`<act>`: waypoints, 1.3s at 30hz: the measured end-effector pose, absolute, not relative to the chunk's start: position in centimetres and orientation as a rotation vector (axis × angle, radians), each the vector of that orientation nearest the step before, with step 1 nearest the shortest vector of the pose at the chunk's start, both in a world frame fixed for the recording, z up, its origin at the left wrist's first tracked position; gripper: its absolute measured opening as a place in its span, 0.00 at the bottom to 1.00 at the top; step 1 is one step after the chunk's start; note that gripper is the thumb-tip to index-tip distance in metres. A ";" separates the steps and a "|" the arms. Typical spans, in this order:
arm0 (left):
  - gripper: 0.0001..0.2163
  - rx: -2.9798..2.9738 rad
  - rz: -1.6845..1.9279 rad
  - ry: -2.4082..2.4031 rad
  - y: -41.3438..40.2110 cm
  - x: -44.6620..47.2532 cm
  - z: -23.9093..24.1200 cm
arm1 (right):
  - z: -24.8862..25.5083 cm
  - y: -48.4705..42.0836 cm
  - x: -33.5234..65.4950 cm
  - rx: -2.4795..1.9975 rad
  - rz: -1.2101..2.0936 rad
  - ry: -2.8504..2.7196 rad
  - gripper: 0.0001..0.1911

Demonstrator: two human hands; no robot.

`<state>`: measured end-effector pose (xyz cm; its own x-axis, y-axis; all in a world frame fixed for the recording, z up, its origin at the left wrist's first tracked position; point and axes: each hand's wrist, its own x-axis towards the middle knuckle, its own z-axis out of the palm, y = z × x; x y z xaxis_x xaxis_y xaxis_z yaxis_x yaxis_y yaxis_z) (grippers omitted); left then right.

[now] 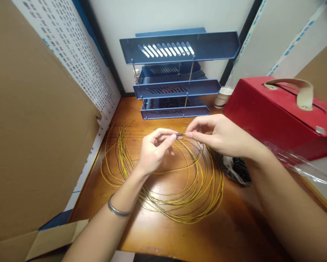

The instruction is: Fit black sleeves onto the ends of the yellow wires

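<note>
Between finger and thumb, my left hand (156, 147) pinches a small black tube (179, 134). My right hand (214, 134) is closed on a thin yellow wire at the tube's right end; whether the wire runs inside the tube cannot be made out. Both hands are held over a loose coil of yellow and black wires (196, 174) that lies on the wooden table. The free wire ends bunch up at the coil's left side. Just right of the coil, partly behind my right forearm, is a clear plastic bag (236, 169) with black pieces in it.
A blue tiered tray rack (177, 87) stands at the back, with a paper cup (223, 97) beside it. On the right sits a red box (283, 112) with a beige handle. Cardboard (38, 127) walls off the left. The wooden table (158, 238) ends near the bottom.
</note>
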<state>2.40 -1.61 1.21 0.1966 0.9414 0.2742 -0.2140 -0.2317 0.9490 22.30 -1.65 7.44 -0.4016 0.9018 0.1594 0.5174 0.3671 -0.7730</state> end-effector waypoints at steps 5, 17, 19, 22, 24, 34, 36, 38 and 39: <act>0.12 1.360 1.301 0.780 -1.5 2.3 1.2 | 7.2 -1.7 21.9 -1.175 0.934 -2.032 0.07; 0.09 1.351 1.326 0.761 -1.7 2.5 1.2 | 7.5 -1.9 21.9 -1.187 0.932 -2.042 0.09; 0.09 1.348 1.329 0.761 -1.7 2.5 1.3 | 7.5 -1.8 22.0 -1.182 0.947 -2.034 0.09; 0.09 1.355 1.336 0.772 -1.7 2.4 1.5 | 7.5 -1.7 22.3 -1.194 0.965 -2.043 0.09; 0.10 1.361 1.337 0.776 -1.7 2.3 1.7 | 7.5 -1.6 22.4 -1.211 0.955 -2.044 0.09; 0.10 1.388 1.312 0.734 -1.8 2.3 1.6 | 7.6 -1.7 22.2 -1.164 0.917 -2.052 0.11; 0.10 1.389 1.327 0.735 -1.8 2.3 1.7 | 7.6 -1.7 22.3 -1.174 0.907 -2.055 0.10; 0.09 1.387 1.329 0.732 -1.7 2.3 1.6 | 7.5 -1.7 22.3 -1.176 0.886 -2.055 0.09; 0.09 1.386 1.325 0.727 -1.7 2.3 1.6 | 7.5 -1.7 22.3 -1.170 0.878 -2.058 0.08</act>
<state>2.31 -1.74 1.61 0.2060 0.9233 0.3243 -0.2232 -0.2783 0.9342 22.29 -1.69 7.48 -0.4256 0.8871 0.1789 0.4847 0.3904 -0.7827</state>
